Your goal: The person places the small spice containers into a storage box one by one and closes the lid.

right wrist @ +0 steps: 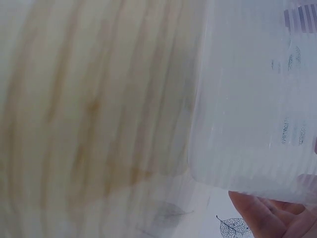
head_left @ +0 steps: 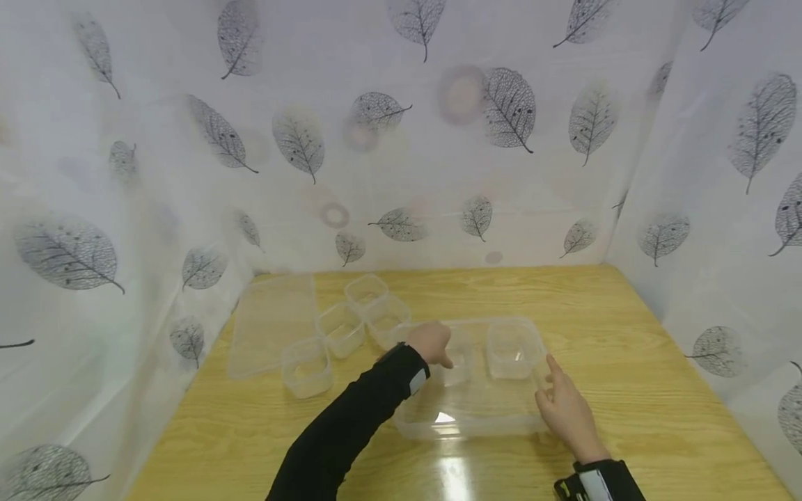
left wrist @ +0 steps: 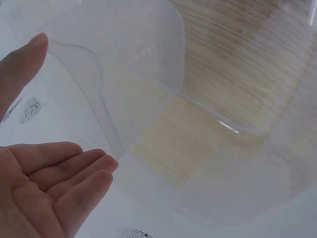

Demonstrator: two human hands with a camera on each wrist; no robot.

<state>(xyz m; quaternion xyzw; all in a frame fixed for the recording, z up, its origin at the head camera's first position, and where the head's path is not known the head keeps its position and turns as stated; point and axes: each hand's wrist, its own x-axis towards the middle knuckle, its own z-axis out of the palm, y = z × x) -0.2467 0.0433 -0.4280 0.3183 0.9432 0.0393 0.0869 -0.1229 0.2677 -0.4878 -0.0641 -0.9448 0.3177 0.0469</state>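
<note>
A large clear plastic box (head_left: 476, 426) stands on the table without a lid. Inside it, at the back right, is a small clear square container (head_left: 515, 355). Another small container (head_left: 456, 362) is in the box to its left. My left hand (head_left: 431, 342) reaches over the box beside that container; in the left wrist view its thumb and straight fingers are spread apart at the container's (left wrist: 133, 64) edge. My right hand (head_left: 567, 410) touches the large box's right side with extended fingers. The right wrist view shows the box wall (right wrist: 247, 124) above the fingers.
Several small clear containers (head_left: 307, 369) stand left of the box. A large flat clear lid (head_left: 272, 313) lies at the table's back left. Leaf-printed white curtains (head_left: 401, 167) surround the wooden table (head_left: 626, 362) at the back and sides.
</note>
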